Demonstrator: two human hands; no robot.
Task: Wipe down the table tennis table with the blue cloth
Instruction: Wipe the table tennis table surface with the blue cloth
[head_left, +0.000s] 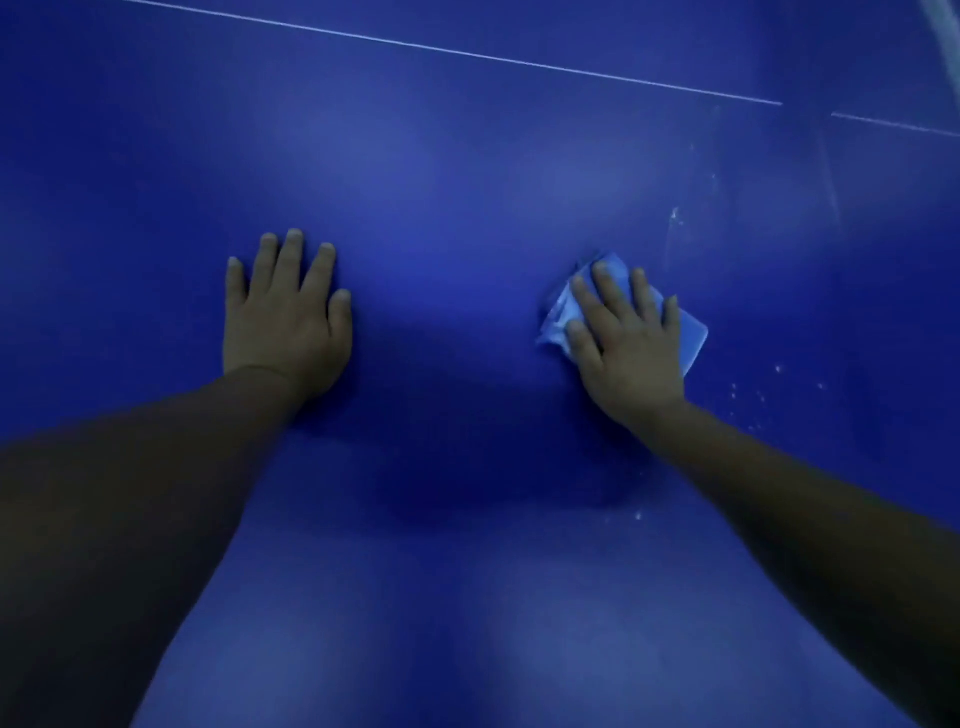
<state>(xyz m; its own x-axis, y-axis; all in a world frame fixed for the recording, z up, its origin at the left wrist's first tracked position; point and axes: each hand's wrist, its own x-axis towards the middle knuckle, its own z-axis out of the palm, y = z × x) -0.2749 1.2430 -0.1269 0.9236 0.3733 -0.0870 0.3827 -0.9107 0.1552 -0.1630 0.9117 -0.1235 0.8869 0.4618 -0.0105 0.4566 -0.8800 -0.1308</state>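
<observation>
The dark blue table tennis table (441, 156) fills the whole view. My right hand (626, 338) lies flat on a folded light blue cloth (693, 338) and presses it onto the surface right of centre; the cloth shows beyond the fingertips and at both sides of the hand. My left hand (285, 312) rests palm down on the bare table left of centre, fingers slightly spread, holding nothing. Both forearms reach in from the bottom corners.
A thin white line (467, 54) crosses the table at the far side, with a gap near the right. Whitish specks and smears (675, 218) dot the surface to the right of the cloth. A pale edge (943, 31) shows at the top right corner.
</observation>
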